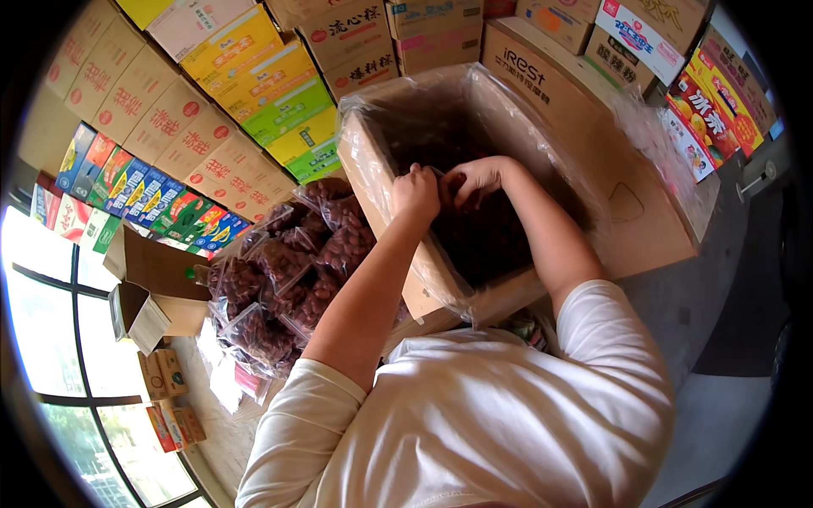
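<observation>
A tall cardboard box lined with clear plastic stands before me, dark red dried dates deep inside it. Both my hands reach in over its near left side. My left hand is closed in a pinch near the box wall; what it grips looks like a thin clear edge, too small to make out. Beside it, my right hand curls its fingers around dark reddish dates, partly hidden by the fingers. To the left of the box lies a heap of clear plastic bags filled with the same dates.
Stacked cartons and yellow and green boxes line the far left. A large flat carton leans behind the lined box. An open cardboard box stands left of the bags. Colourful drink cartons are at the far right.
</observation>
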### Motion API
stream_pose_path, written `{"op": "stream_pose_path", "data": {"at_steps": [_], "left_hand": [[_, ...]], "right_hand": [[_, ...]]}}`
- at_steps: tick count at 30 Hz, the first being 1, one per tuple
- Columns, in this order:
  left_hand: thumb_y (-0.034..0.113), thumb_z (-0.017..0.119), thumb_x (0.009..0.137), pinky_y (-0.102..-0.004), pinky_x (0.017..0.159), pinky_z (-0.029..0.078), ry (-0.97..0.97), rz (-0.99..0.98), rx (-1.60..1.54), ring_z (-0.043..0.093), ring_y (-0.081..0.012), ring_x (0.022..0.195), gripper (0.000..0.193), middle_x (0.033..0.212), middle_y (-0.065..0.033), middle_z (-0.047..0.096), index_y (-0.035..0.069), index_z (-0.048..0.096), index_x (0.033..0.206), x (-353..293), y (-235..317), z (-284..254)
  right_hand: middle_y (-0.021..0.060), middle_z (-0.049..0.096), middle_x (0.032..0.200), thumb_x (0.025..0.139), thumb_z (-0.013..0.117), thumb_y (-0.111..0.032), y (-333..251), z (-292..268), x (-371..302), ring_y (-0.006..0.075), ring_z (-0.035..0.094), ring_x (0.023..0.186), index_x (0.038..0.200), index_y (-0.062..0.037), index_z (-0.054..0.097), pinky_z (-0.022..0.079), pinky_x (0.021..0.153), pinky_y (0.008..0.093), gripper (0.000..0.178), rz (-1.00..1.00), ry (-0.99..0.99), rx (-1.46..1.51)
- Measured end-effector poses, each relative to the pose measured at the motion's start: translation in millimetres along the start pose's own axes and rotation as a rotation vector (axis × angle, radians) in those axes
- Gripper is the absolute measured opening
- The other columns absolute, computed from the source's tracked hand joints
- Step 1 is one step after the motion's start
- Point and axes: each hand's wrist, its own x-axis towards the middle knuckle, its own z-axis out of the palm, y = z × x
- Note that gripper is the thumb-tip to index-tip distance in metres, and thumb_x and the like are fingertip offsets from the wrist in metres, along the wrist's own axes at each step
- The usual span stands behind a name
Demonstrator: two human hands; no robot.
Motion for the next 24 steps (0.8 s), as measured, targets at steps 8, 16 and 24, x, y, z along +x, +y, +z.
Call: {"op": "stream_pose_path", "data": {"at_steps": [8,16,24], "left_hand": [[0.014,0.061,0.075,-0.0325,0.076,0.049,0.039,0.018,0.045,0.064,-0.0244,0.089,0.024,0.103,-0.0106,0.059,0.007,0.059,0.098,3,-2,10],[0.012,0.061,0.074,-0.0328,0.076,0.049,0.042,0.016,0.036,0.064,-0.0238,0.089,0.022,0.101,-0.0099,0.06,0.007,0.06,0.096,1,0,4],[0.011,0.062,0.073,-0.0327,0.077,0.048,0.051,0.021,0.037,0.064,-0.0241,0.089,0.022,0.101,-0.0096,0.06,0.007,0.06,0.094,1,-2,6]], "right_hand": [[-0.0016,0.059,0.102,0.088,0.06,-0.023,-10,5,3,0.0099,0.055,0.085,0.111,-0.0106,0.056,0.046,0.071,0.0248,0.026,-0.165,0.352,0.327],[-0.0013,0.059,0.094,0.089,0.055,-0.044,-4,-2,6,0.0121,0.054,0.087,0.1,-0.0107,0.058,0.043,0.074,0.0261,0.035,-0.175,0.267,0.352],[0.0057,0.062,0.086,0.092,0.047,-0.048,3,-13,7,0.0166,0.06,0.075,0.09,-0.0091,0.057,0.047,0.069,0.0306,0.04,-0.112,0.458,0.336]]}}
